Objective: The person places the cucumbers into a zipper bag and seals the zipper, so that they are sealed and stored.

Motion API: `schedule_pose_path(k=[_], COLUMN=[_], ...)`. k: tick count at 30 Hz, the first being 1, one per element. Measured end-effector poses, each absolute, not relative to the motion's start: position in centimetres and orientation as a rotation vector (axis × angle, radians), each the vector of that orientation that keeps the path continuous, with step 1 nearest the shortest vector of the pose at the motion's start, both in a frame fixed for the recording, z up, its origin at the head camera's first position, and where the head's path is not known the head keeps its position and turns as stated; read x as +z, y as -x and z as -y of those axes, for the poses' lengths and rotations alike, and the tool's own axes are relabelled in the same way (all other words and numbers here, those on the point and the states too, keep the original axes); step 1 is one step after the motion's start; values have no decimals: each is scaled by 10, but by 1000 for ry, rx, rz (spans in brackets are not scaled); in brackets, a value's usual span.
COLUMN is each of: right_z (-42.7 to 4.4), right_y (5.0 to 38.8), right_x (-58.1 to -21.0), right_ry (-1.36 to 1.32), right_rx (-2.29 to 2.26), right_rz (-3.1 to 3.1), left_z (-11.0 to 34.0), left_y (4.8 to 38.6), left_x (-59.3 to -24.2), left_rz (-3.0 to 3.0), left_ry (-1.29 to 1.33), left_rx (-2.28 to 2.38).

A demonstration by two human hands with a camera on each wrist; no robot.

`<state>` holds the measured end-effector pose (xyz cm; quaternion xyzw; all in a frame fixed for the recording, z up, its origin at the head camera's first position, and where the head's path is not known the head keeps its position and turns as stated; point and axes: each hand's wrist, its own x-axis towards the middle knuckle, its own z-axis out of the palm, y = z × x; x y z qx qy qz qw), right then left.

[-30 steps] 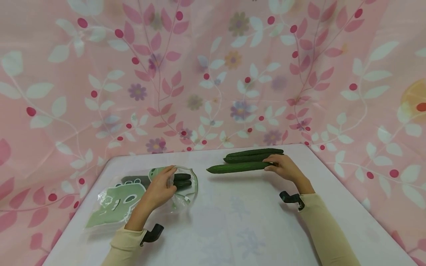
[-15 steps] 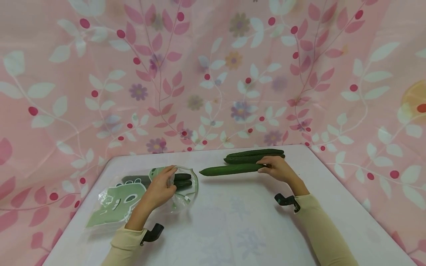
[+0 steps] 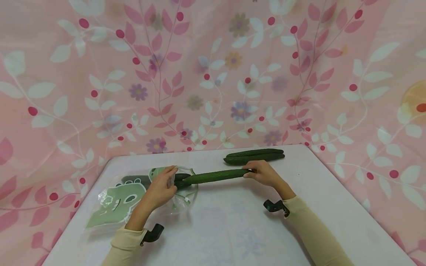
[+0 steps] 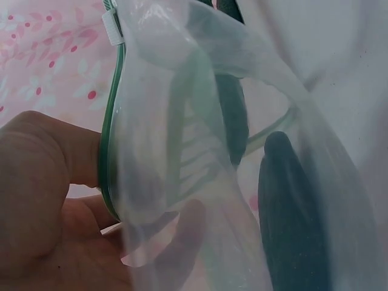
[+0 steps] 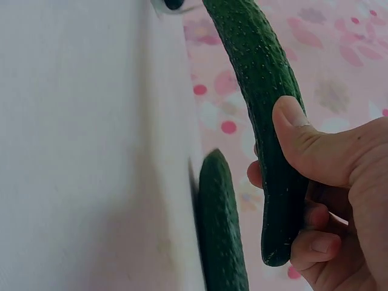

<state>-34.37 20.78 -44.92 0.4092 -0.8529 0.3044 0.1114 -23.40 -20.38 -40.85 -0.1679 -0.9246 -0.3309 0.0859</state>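
A clear zip bag with a green cartoon print lies at the left of the table, dark cucumbers inside it. My left hand grips the bag near its mouth; in the left wrist view the thumb and fingers hold the green-edged film. My right hand pinches one end of a long green cucumber, whose far tip is at the bag's mouth, overlapping the cucumbers there. The right wrist view shows thumb and fingers curled round this cucumber.
Two more cucumbers lie side by side near the back edge of the white table. Behind the table hangs a pink floral cloth. Each wrist carries a small black camera.
My right hand has moved left with the cucumber, bringing its tip from the middle of the table to the bag's mouth. The left hand and the bag have stayed in place.
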Motion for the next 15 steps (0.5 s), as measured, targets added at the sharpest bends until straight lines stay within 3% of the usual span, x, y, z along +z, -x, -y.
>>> schedule_pose_path(k=[15], right_z=[-150], right_y=[323], right_x=[-454], right_ry=[-1277], right_rx=[922], right_rz=[2443], left_z=[204], left_y=[233], left_x=[-411], left_rz=[2769], left_ry=[501], left_rx=[-986])
